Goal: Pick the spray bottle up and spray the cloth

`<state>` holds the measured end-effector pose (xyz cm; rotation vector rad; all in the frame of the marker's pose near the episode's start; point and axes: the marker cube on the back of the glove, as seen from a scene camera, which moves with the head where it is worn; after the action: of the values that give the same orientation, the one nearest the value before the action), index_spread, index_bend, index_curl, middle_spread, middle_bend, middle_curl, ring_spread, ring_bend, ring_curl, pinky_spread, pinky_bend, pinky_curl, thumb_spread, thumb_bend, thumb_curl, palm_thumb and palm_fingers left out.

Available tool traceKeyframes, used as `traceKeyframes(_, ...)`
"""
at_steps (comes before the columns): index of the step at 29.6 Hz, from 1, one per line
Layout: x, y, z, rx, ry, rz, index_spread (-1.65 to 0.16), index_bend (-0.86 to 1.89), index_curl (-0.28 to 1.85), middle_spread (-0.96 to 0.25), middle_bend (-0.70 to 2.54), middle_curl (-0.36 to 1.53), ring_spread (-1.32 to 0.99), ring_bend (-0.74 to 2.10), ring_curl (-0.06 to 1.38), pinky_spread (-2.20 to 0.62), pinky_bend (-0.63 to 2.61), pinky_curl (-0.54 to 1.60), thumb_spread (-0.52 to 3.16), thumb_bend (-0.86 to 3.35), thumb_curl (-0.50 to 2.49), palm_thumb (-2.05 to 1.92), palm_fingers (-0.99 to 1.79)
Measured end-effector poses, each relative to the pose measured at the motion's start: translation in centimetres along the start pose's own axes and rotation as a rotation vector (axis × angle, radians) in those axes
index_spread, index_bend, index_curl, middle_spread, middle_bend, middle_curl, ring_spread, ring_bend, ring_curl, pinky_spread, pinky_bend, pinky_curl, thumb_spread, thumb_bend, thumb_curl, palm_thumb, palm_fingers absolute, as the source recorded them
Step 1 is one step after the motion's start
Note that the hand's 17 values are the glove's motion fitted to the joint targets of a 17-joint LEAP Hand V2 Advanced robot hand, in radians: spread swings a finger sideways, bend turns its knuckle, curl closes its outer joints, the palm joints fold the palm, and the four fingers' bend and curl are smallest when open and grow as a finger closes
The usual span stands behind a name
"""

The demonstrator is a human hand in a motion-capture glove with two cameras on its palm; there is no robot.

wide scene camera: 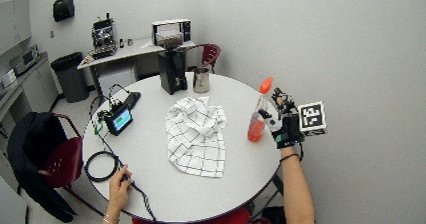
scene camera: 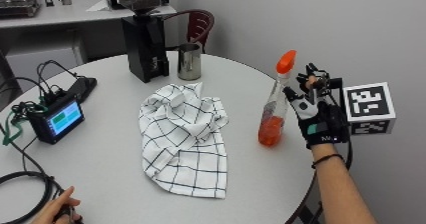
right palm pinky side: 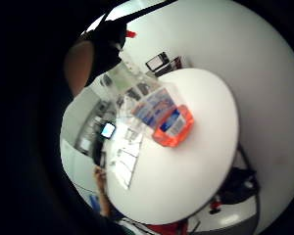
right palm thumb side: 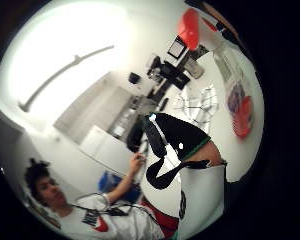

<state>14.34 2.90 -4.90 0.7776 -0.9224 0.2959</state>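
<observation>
A clear spray bottle [scene camera: 271, 119] with an orange nozzle and orange liquid stands upright near the right edge of the round white table [scene camera: 113, 159]. My gloved right hand [scene camera: 313, 111] is just to its right, palm toward it and fingers pointing up. The thumb reaches toward the bottle's neck; I cannot tell if it touches. A white cloth with a black grid [scene camera: 183, 134] lies crumpled mid-table, left of the bottle. The little finger side palm view shows the bottle [right palm pinky side: 161, 117] close by, standing on the table. In the wide view the hand [wide scene camera: 285, 121] flanks the bottle [wide scene camera: 256, 124].
A black grinder [scene camera: 146, 39] and a metal cup [scene camera: 189, 61] stand at the table's far side. A small screen device [scene camera: 56, 119] with cables sits at the left. The person's bare hand [scene camera: 56, 209] rests at the near edge. A wall is close behind my hand.
</observation>
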Motion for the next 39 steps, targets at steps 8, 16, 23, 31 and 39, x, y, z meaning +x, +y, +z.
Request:
traceKeyframes(8,4.4,-3.3,3.2,-0.022,-0.149,0.212,-0.38,0.04,0.12,-0.01,0.35,0.29,0.03,0.40,0.27,0.21,0.46,0.31,1.03,0.09,0.20,0.48,0.44)
traceKeyframes(16,4.6,-4.7,4.4,0.048,-0.088,0.274,-0.33,0.16,0.16,-0.04,0.51,0.36,0.00,0.46,0.28,0.20,0.24,0.26,1.00,0.07,0.24,0.57,0.61)
traceKeyframes(23,5.6,-5.5,2.5,0.086,-0.058,0.277,-0.28,0.18,0.21,-0.09,0.65,0.41,-0.06,0.61,0.33,0.20,0.04,0.17,0.99,0.11,0.30,0.74,0.91)
traceKeyframes(31,7.2,-3.5,-0.3,0.071,-0.061,0.241,-0.25,0.25,0.31,-0.12,0.57,0.42,-0.09,0.58,0.37,0.13,0.14,0.18,0.83,0.13,0.41,0.93,1.02)
traceKeyframes(39,1.8,-3.3,-1.6,-0.258,-0.068,0.198,-0.23,0.17,0.35,-0.12,0.53,0.43,-0.10,0.57,0.39,0.11,0.16,0.20,0.72,0.07,0.47,0.98,1.10)
